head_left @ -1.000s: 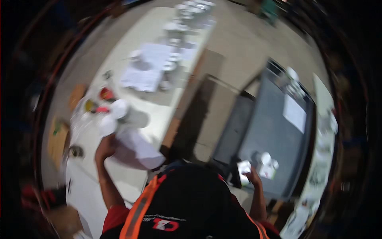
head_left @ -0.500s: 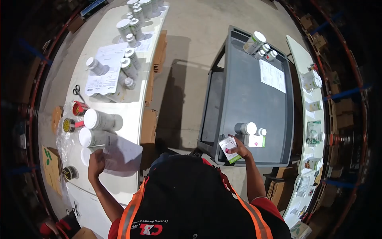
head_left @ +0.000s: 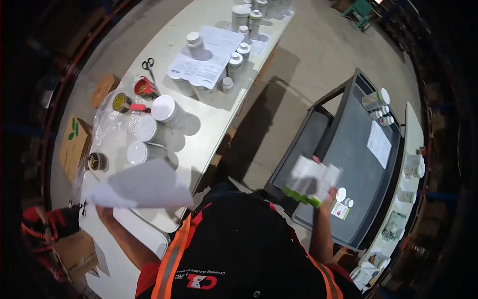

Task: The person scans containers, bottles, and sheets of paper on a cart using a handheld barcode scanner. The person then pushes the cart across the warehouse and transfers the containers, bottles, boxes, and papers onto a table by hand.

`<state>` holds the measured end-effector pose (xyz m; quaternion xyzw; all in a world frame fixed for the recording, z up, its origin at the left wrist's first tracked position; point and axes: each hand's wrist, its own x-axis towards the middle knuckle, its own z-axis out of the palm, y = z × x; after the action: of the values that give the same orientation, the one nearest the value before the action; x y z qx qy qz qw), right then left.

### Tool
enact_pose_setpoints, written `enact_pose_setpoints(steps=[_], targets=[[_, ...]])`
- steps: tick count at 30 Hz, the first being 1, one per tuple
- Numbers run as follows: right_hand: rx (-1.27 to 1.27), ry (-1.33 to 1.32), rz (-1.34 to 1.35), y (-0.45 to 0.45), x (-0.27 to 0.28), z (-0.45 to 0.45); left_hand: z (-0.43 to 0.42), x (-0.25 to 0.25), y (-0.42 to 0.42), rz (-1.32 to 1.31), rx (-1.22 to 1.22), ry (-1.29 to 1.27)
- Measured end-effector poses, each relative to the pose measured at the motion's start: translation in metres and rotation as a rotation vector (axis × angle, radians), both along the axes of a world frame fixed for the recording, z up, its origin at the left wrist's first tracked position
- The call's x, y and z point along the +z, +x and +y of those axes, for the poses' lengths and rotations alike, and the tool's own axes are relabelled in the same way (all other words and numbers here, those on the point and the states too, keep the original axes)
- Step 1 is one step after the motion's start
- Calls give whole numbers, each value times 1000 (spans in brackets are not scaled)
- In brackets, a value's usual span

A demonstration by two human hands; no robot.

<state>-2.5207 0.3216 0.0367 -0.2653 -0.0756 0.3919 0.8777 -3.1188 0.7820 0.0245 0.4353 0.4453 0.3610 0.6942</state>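
My left hand [head_left: 104, 211] is closed on the edge of a sheet of paper [head_left: 147, 187], its fingers mostly hidden beneath it. The raised sheet hangs over the white table's near end, close to three large white-lidded tubs [head_left: 166, 108]. In my right hand [head_left: 329, 195] are white cartons with green ends [head_left: 311, 179], gripped between the fingers and blurred by motion; they look like two side by side. They are above the near edge of a grey cart [head_left: 318, 222]. A white jar [head_left: 341, 194], a smaller bottle and a small white box [head_left: 340, 211] stand on the cart beyond that hand.
Scissors [head_left: 148, 64], tape rolls [head_left: 97, 161] and a red tape dispenser [head_left: 145, 88] lie along the table's left side. Bottles and papers [head_left: 206, 55] cover its far part. Another person [head_left: 55, 224] is at lower left near a cardboard box [head_left: 75, 254]. More tubs stand on the right table.
My view has turned left. My left hand has lifted the sheet off the table beside the tubs. My right hand has raised the cartons from the cart's near edge, their other faces now showing.
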Motion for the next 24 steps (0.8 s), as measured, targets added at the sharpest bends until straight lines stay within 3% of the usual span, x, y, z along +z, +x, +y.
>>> enact_pose_setpoints(steps=[2, 6, 8, 9, 11, 13, 16, 20, 21, 23, 24], targets=[[89, -25, 23, -3, -22, 58, -14, 14, 17, -203, 196, 91], [243, -32, 118, -33, -56, 173, -3, -19, 2, -363, 161, 453], [352, -70, 311, -52, -112, 216, 15, -20, -4, -549, -7, 437], [405, -96, 402, -59, -132, 236, 21, -19, -3, -699, -156, 313], [427, -220, 373, -92, -126, 291, 20, -16, 17, -336, -146, 351], [506, -294, 403, -116, -143, 328, 20, -35, 49, 378, 265, 68], [498, -361, 402, -153, -160, 370, 31, -76, 48, -109, -69, 144], [328, -566, 487, -202, -203, 403, 27, -118, 102, -121, -24, 184], [208, -619, 261, -220, -251, 416, 26, -125, 109, -100, -18, 180], [-136, -1043, -40, -251, -272, 437, 25, -140, 120, -91, -29, 177], [-125, -1000, -69, -244, -230, 433, 24, -145, 122, -94, -40, 177]])
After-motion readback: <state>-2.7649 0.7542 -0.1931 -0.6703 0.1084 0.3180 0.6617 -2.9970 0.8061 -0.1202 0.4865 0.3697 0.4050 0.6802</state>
